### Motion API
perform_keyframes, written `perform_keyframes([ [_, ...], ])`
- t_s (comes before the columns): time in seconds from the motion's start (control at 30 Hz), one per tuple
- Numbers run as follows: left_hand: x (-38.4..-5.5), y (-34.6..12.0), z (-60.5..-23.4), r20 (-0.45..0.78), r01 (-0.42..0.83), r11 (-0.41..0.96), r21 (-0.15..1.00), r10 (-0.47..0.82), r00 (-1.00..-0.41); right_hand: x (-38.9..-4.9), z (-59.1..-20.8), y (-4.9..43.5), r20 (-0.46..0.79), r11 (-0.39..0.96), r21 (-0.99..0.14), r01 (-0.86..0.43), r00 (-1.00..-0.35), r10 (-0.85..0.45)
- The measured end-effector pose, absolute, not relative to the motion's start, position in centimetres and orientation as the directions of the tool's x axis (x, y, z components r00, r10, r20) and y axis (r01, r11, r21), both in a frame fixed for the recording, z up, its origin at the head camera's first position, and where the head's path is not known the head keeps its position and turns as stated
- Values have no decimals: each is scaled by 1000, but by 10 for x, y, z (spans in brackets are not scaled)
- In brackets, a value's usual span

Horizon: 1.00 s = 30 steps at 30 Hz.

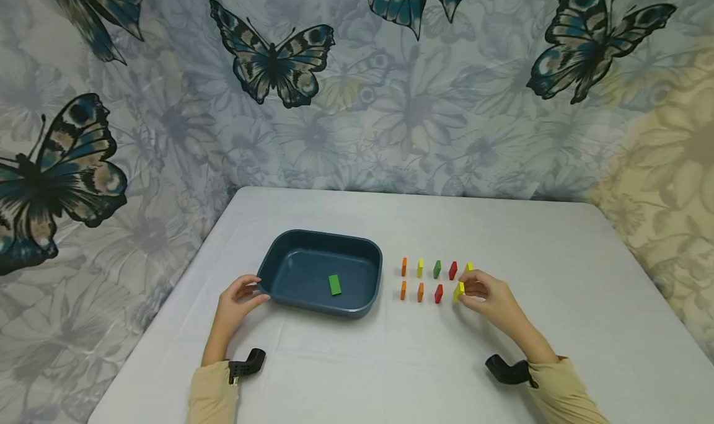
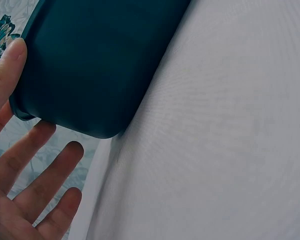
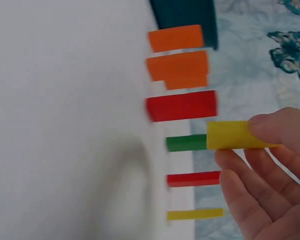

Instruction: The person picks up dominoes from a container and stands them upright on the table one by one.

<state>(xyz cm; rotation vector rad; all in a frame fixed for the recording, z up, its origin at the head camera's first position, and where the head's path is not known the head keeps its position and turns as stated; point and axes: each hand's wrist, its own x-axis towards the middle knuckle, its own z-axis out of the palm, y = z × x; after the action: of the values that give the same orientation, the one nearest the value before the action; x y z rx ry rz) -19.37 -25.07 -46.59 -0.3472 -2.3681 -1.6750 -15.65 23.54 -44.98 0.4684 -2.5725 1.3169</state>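
My right hand (image 1: 487, 295) pinches a yellow domino block (image 3: 229, 135) between thumb and fingers. In the right wrist view its lower end sits higher than the feet of the standing blocks. My left hand (image 1: 235, 306) is at the left end of a dark blue basin (image 1: 365, 306), with its thumb (image 2: 16, 55) at the rim and the other fingers loosely spread. Inside the basin lies a green domino block (image 1: 334, 284). To the basin's right, upright blocks form two rows; a red block (image 1: 439, 294) is nearest the held one in the front row.
Two orange blocks, one of them here (image 1: 421, 292), continue the front row. Behind stand a green block (image 1: 437, 269), a red block (image 1: 453, 270), an orange one and two yellow ones, close together. A white cloth covers the table (image 1: 357, 374); a butterfly-patterned curtain hangs behind.
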Motion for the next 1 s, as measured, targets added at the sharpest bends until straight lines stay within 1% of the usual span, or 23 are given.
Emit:
perform_keyframes([
  [0.1,-191,-252,-468,306,309,329,893,61,-950,-158,-460,235,290,566,-749,-343,-939,-185],
  [0.37,-190,-251,-468,313,319,342,884,73,-947,-158,-472,240,277,595,-737,-322,-946,-168],
  [0.63,-193,-251,-466,322,331,331,883,86,-943,-158,-476,243,295,597,-731,-330,-942,-159],
  [0.8,-193,-252,-466,315,320,345,882,72,-946,-162,-478,241,317,567,-740,-362,-931,-180],
  [1.0,-193,-252,-467,301,307,323,895,69,-951,-163,-480,239,314,572,-741,-351,-935,-165],
])
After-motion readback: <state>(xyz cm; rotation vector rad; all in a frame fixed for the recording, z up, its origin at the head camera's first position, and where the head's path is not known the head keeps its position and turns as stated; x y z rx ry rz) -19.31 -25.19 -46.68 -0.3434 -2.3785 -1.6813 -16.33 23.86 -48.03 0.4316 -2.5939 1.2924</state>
